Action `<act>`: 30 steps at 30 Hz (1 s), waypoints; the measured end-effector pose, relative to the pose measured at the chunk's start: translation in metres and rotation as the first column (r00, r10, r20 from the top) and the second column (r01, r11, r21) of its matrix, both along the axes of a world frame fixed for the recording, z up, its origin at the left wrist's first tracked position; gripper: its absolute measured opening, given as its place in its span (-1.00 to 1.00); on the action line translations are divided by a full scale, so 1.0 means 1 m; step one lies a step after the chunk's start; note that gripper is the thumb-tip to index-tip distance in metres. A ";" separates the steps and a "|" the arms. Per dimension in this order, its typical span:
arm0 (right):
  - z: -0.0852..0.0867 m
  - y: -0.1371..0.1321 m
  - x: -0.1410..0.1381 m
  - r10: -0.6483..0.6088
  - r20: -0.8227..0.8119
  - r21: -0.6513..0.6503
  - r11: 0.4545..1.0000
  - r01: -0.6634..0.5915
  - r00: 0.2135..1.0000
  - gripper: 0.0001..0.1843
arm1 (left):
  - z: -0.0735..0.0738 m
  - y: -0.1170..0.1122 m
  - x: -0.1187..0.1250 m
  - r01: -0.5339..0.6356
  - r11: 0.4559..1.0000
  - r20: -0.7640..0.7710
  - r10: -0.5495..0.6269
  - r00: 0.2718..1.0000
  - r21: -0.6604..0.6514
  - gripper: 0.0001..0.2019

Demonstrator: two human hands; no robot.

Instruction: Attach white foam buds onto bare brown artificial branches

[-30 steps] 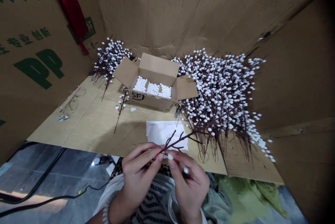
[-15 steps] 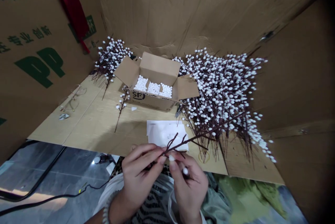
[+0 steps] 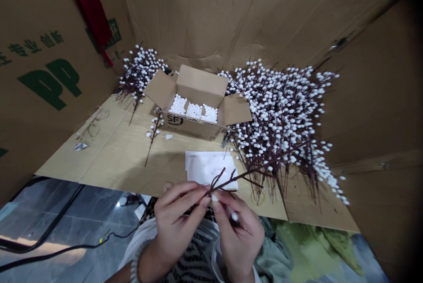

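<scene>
My left hand [image 3: 176, 225] pinches a bare dark twig [image 3: 228, 181] between thumb and fingers, while my right hand [image 3: 236, 234], fingers curled nearly closed, holds a small white bead [image 3: 234, 216] just beside it. The twig has turned only slightly since a moment ago. It crosses above white paper sheets [image 3: 211, 168] on the table [image 3: 112, 150], its far end lost against a heap of white-budded branches [image 3: 280, 120] near an open carton [image 3: 188, 126] of white beads. My fingers hide the bead's underside, so I cannot tell whether it touches the twig.
</scene>
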State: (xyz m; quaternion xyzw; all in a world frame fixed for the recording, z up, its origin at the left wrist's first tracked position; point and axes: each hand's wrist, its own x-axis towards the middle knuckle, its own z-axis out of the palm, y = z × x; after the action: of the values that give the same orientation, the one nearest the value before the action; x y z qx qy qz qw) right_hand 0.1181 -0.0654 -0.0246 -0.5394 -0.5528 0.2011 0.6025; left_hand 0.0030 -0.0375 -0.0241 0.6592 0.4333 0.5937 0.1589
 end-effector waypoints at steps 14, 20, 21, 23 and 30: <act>0.002 -0.007 0.014 -0.167 -0.212 -0.060 0.986 0.157 0.963 -0.86 | -0.019 0.001 0.005 0.261 0.828 0.466 0.000 0.885 -0.497 -0.81; 0.003 0.011 0.032 -0.142 -0.769 -0.299 0.942 -0.154 0.623 -0.73 | -0.020 0.002 0.006 0.490 0.698 0.758 0.118 0.641 -0.523 -0.62; 0.001 0.012 0.033 -0.157 -0.803 -0.308 0.935 -0.174 0.576 -0.70 | -0.019 0.001 0.006 0.488 0.692 0.764 0.144 0.628 -0.531 -0.60; -0.003 0.012 0.034 -0.184 -0.831 -0.317 0.932 -0.175 0.525 -0.67 | -0.017 0.001 0.005 0.461 0.680 0.747 0.197 0.634 -0.571 -0.58; -0.005 0.013 0.028 -0.224 -0.796 -0.348 0.930 -0.122 0.562 -0.60 | -0.021 -0.003 0.002 0.436 0.743 0.720 0.090 0.688 -0.509 -0.63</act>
State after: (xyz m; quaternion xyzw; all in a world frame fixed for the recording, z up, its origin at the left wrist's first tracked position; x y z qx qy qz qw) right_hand 0.1457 -0.0523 -0.0296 -0.5001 -0.1432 0.5101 0.6849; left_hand 0.0054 -0.0407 -0.0451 0.3241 0.4458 0.5921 0.5879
